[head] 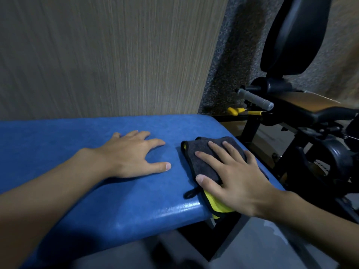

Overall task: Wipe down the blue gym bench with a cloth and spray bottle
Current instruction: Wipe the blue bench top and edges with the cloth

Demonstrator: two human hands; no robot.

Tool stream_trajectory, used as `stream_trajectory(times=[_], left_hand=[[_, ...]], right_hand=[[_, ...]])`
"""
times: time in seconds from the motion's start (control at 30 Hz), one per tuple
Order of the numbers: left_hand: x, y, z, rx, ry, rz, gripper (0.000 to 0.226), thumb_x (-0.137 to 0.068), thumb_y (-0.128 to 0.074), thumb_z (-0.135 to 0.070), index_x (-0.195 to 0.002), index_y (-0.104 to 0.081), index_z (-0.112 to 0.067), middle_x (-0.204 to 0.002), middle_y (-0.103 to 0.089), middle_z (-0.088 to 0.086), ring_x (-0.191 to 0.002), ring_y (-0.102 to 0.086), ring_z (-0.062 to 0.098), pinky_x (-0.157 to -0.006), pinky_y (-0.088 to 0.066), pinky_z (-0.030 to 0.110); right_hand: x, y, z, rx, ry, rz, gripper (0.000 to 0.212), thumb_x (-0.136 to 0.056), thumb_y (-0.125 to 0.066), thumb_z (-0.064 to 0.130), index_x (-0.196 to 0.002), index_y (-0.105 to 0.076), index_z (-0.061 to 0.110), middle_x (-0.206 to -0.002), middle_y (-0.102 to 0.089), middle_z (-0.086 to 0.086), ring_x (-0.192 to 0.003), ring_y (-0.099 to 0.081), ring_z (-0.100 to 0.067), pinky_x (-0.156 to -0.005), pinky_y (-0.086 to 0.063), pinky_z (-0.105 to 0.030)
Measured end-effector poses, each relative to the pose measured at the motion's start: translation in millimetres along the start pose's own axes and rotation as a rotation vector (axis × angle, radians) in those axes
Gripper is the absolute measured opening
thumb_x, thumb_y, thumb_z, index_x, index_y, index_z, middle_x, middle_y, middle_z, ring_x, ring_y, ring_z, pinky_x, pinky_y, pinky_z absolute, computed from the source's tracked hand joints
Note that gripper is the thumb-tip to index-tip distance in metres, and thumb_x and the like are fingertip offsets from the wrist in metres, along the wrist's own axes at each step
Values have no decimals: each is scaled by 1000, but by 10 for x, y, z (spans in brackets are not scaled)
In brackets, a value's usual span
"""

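Right hand (233,175) laid flat, palm down, fingers straight and slightly spread, pressing on a dark grey microfibre cloth (206,158) with black stitched edging and a yellow underside. Not gripping, only pressing from above; thumb along the cloth's near-left edge, palm over its near-right part.

Cloth folded, lying on the right end of a blue padded vinyl gym bench (58,144). Near corner of it drooping over the bench's near edge, yellow side showing. Small black fabric loop (191,193) sticking out to the left onto the blue surface.

Left hand (134,154) likewise open, palm down, fingers spread, resting bare on the blue padding just left of the cloth and apart from it. Forearm lying across the bench top toward the near left.

Bench running from the left edge of view to a rounded right end, with a glossy sheen along the near edge.

Close behind on the far side, a beige wood-grain wall panel (97,55); right of that, a dark speckled strip of wall (229,65).

Further right, beside the bench end, a black metal exercise machine (310,152): black oval pad (291,35) high up, grey textured handle grip (254,99) below it, yellow-tipped pins (236,111) under the grip.

Grey floor (262,245) at the near right.
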State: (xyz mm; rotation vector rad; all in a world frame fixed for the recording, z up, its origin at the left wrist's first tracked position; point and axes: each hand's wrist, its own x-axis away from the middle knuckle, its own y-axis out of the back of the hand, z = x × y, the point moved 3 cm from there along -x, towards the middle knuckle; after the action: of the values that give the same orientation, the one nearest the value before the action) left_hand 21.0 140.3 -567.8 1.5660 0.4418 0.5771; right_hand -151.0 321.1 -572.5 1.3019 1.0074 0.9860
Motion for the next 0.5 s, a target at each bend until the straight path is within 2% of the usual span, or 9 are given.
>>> stream_trajectory(times=[0.17,0.23,0.33,0.5], left_hand=[[-24,-19,52,48,5,-16,108,-54,-8,-95,-151,-23,-50,-165,-17,-6,-152,-11,15,-119,-18,50],[-11,-21,78,27,15,-42,107,-54,-7,-93,-150,-24,-50,-165,-15,-5,-153,-8,15,-120,-17,49],[-3,-44,108,11,29,-39,106,-53,-5,-93,-149,-22,-52,-162,-19,-7,-151,-13,13,-118,-20,49],[-28,-53,109,25,27,-17,107,-51,-6,-93,-149,-20,-52,-163,-18,-10,-151,-12,11,-118,-19,49]], right_hand=[[-542,-4,27,-7,-29,-18,83,-72,4,80,-150,-11,55,-166,-6,12,-152,1,-20,-116,-8,-60],[-884,-7,13,-5,-29,-25,77,-78,-3,78,-149,-15,53,-165,-10,11,-152,-4,-22,-114,-11,-61],[-1500,-59,-5,15,-49,-50,63,-89,-15,72,-148,-21,51,-164,-15,8,-151,-10,-27,-111,-14,-66],[-2126,-68,46,9,-101,-38,65,-88,-15,69,-148,-27,47,-160,-24,2,-147,-17,-33,-105,-18,-72]])
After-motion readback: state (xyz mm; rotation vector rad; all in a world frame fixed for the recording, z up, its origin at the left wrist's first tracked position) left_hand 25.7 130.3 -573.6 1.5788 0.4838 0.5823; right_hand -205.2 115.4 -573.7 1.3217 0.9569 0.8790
